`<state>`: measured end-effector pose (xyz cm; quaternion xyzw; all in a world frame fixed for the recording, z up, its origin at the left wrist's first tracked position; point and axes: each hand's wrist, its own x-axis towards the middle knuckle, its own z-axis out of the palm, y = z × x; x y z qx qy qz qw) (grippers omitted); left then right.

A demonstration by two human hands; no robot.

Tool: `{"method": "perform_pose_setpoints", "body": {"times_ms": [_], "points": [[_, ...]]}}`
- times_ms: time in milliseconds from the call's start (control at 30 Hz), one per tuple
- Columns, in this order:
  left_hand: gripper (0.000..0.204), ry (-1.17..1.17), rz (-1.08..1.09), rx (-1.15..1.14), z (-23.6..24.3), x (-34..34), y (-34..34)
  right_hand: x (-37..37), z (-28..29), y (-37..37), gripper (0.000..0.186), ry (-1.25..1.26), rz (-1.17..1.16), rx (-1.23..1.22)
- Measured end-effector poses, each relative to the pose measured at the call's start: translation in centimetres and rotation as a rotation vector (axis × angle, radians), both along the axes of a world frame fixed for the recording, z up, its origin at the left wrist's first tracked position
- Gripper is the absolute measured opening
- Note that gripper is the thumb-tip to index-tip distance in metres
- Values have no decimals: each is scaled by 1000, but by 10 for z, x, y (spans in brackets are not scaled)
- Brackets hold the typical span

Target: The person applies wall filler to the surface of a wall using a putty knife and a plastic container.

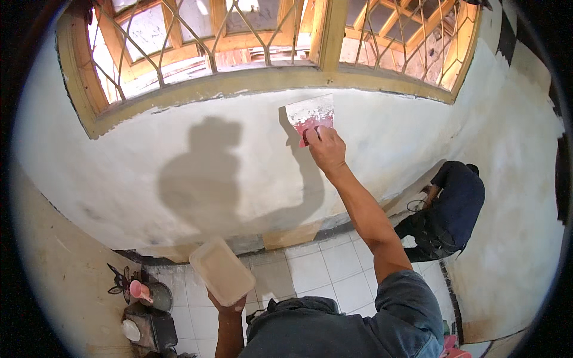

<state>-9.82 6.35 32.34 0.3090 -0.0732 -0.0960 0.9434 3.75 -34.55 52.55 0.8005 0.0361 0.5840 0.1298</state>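
Observation:
My right hand (327, 149) grips a wide scraper (307, 113) with a pink and white smeared blade, held up at the pale wall (370, 137) just below the window frame (250, 80). The blade casts a shadow on the wall, and I cannot tell whether it touches the surface. Low in the view, my left hand (227, 301) holds a pale rectangular plastic container (221, 268), with a beige inside; its fingers are mostly hidden under it.
A person in dark clothes (453, 209) bends by the wall at right. At lower left stand a pink jug (140, 290), a grey bucket (160, 297) and a dark box (152, 328). Barred window casements (406, 36) are above. White floor tiles (328, 262) run below.

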Motion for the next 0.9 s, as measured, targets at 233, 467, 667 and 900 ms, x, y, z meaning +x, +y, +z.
{"method": "perform_pose_setpoints", "body": {"times_ms": [233, 467, 667, 900], "points": [[56, -18, 113, 154, -21, 5, -6, 29, -67, -3, 9, 340, 4, 7], [62, 139, 42, -34, -3, 0, -14, -11, 23, 51, 12, 211, 62, 76], [53, 175, -51, -237, -3, -9, -26, 14, -42, 26, 21, 396, 3, 1], [58, 274, -103, -448, -25, -9, -29, 15, 12, 19, 10, 224, -69, 86]]}}
